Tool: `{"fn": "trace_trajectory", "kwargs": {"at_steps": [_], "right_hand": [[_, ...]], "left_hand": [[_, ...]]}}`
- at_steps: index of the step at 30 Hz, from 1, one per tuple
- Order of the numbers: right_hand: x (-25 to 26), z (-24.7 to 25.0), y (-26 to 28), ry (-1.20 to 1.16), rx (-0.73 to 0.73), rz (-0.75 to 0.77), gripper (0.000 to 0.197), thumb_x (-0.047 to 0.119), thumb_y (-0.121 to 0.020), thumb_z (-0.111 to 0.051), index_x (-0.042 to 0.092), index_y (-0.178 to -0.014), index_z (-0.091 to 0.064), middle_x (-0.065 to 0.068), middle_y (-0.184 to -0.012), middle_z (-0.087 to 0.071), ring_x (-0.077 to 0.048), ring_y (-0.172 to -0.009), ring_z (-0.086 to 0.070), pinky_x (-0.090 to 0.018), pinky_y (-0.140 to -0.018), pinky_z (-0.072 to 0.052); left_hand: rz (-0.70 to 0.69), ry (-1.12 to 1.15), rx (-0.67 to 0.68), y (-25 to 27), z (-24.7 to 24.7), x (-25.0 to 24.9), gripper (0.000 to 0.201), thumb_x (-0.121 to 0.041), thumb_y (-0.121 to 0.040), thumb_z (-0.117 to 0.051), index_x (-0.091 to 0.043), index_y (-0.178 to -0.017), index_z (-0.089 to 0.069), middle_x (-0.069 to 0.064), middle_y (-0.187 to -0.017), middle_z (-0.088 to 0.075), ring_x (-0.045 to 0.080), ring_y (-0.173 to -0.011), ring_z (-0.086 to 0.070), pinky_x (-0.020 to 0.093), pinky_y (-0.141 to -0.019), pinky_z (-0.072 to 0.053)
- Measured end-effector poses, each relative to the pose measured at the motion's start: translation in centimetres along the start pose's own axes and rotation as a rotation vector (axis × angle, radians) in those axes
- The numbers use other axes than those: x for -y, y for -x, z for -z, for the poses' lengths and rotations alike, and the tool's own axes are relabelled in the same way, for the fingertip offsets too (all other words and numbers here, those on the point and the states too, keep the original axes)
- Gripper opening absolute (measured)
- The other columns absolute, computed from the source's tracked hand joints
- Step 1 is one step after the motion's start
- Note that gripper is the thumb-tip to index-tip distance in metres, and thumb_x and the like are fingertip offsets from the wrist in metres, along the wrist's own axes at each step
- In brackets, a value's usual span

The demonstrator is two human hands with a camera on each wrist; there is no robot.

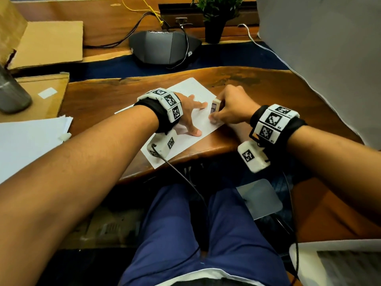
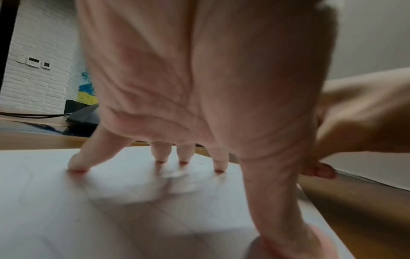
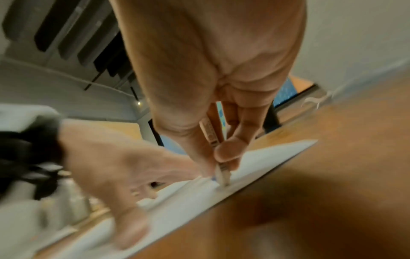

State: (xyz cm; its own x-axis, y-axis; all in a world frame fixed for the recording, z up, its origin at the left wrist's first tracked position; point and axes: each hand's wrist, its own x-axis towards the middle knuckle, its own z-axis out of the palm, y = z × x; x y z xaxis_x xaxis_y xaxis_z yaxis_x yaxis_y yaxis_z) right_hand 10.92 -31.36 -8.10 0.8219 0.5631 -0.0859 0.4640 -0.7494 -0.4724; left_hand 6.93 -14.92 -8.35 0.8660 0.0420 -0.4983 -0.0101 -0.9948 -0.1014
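A white sheet of paper (image 1: 185, 89) lies on the wooden table (image 1: 99, 98) in front of me. My left hand (image 1: 188, 112) presses it flat with spread, straight fingers; in the left wrist view the fingertips (image 2: 77, 166) touch the paper (image 2: 111, 210). My right hand (image 1: 224, 109) pinches a small white eraser-like block (image 1: 215, 106) with a printed sleeve, its lower end on the sheet's right part. The right wrist view shows the block (image 3: 210, 135) between thumb and fingers of the right hand (image 3: 210, 70), its tip on the paper (image 3: 255, 161), beside my left hand (image 3: 115, 163).
A dark speakerphone (image 1: 162, 47) with cables and a potted plant (image 1: 216, 15) stand at the back. Cardboard sheets (image 1: 47, 42) and a grey cylinder (image 1: 11, 93) sit at the left, above a stack of white paper (image 1: 26, 137). A white panel (image 1: 329, 58) rises at the right.
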Motion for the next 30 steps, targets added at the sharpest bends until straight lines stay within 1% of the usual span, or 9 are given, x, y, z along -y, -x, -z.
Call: {"fn": "trace_trajectory", "kwargs": {"at_steps": [2, 5, 10, 14, 18, 23, 25, 27, 30], "right_hand": [[-0.4, 0.3, -0.3, -0.011, -0.038, -0.017, 0.024, 0.022, -0.073, -0.085, 0.006, -0.09, -0.077, -0.008, -0.09, -0.073, -0.019, -0.083, -0.068, -0.033, -0.07, -0.06], [0.7, -0.7, 1.1, 0.028, 0.045, 0.084, 0.015, 0.019, -0.074, -0.083, 0.008, -0.082, -0.077, -0.007, -0.08, -0.072, -0.02, -0.075, -0.068, -0.036, -0.065, -0.059], [-0.4, 0.0, -0.1, -0.024, -0.052, -0.019, 0.021, 0.022, -0.074, -0.085, 0.007, -0.086, -0.077, -0.01, -0.091, -0.073, -0.017, -0.081, -0.066, -0.025, -0.057, -0.053], [0.6, -0.8, 0.8, 0.009, 0.048, 0.078, 0.017, 0.022, -0.076, -0.083, 0.009, -0.086, -0.077, -0.006, -0.085, -0.072, -0.016, -0.076, -0.066, -0.029, -0.063, -0.057], [-1.0, 0.6, -0.6, -0.023, -0.028, -0.032, 0.027, 0.022, -0.076, -0.085, 0.005, -0.095, -0.076, -0.01, -0.095, -0.074, -0.018, -0.083, -0.069, -0.029, -0.069, -0.058], [-0.4, 0.8, 0.1, 0.056, 0.177, 0.015, 0.033, 0.03, -0.074, -0.087, 0.01, -0.098, -0.075, -0.002, -0.092, -0.073, -0.013, -0.079, -0.069, -0.023, -0.066, -0.055], [-0.7, 1.4, -0.3, 0.027, 0.135, 0.002, 0.032, 0.028, -0.074, -0.086, 0.009, -0.098, -0.076, -0.006, -0.093, -0.075, -0.01, -0.073, -0.069, -0.02, -0.06, -0.053], [-1.1, 1.6, -0.6, 0.019, 0.058, -0.004, 0.031, 0.027, -0.075, -0.086, 0.008, -0.098, -0.076, -0.007, -0.095, -0.075, -0.007, -0.07, -0.065, -0.016, -0.055, -0.048], [-1.3, 1.6, -0.3, 0.039, 0.088, 0.003, 0.03, 0.026, -0.075, -0.086, 0.008, -0.098, -0.076, -0.005, -0.092, -0.074, -0.005, -0.07, -0.064, -0.015, -0.054, -0.047]], "left_hand": [[0.005, -0.002, -0.007, 0.0, 0.0, -0.1, 0.112, -0.076, -0.067, -0.067, -0.047, -0.152, 0.0, 0.001, -0.165, 0.004, 0.033, -0.148, -0.018, 0.051, -0.115, -0.024], [0.014, 0.01, -0.001, 0.1, 0.1, -0.1, 0.113, -0.075, -0.068, -0.067, -0.044, -0.153, 0.0, 0.001, -0.165, 0.005, 0.032, -0.149, -0.015, 0.05, -0.116, -0.021], [0.013, 0.026, 0.007, -0.2, 0.0, -0.1, 0.114, -0.077, -0.066, -0.068, -0.047, -0.152, 0.001, 0.0, -0.165, 0.005, 0.033, -0.148, -0.016, 0.051, -0.115, -0.021], [0.01, 0.036, 0.012, -0.1, 0.0, 0.1, 0.115, -0.076, -0.065, -0.068, -0.046, -0.153, 0.001, 0.0, -0.165, 0.005, 0.033, -0.148, -0.017, 0.051, -0.115, -0.023], [-0.008, 0.037, 0.014, -0.1, -0.2, 0.0, 0.114, -0.077, -0.065, -0.068, -0.05, -0.151, 0.002, 0.0, -0.165, 0.007, 0.033, -0.149, -0.016, 0.052, -0.115, -0.022], [-0.15, 0.122, 0.05, 0.5, -0.2, 1.0, 0.107, -0.057, -0.072, -0.077, -0.052, -0.15, -0.005, -0.01, -0.163, 0.011, 0.021, -0.151, 0.004, 0.055, -0.119, -0.006], [-0.224, 0.132, 0.078, 0.7, 0.0, 1.4, 0.108, -0.046, -0.072, -0.082, -0.053, -0.15, -0.009, -0.012, -0.163, 0.012, 0.018, -0.151, 0.008, 0.055, -0.119, -0.001], [-0.242, 0.121, 0.064, 0.6, 0.2, 1.6, 0.111, -0.038, -0.07, -0.086, -0.052, -0.15, -0.01, -0.011, -0.163, 0.009, 0.019, -0.151, 0.006, 0.054, -0.12, -0.001], [-0.156, 0.131, -0.021, 0.7, 0.4, 2.0, 0.119, -0.032, -0.066, -0.089, -0.045, -0.154, -0.009, -0.006, -0.165, 0.002, 0.024, -0.151, -0.005, 0.053, -0.12, -0.011]]}}
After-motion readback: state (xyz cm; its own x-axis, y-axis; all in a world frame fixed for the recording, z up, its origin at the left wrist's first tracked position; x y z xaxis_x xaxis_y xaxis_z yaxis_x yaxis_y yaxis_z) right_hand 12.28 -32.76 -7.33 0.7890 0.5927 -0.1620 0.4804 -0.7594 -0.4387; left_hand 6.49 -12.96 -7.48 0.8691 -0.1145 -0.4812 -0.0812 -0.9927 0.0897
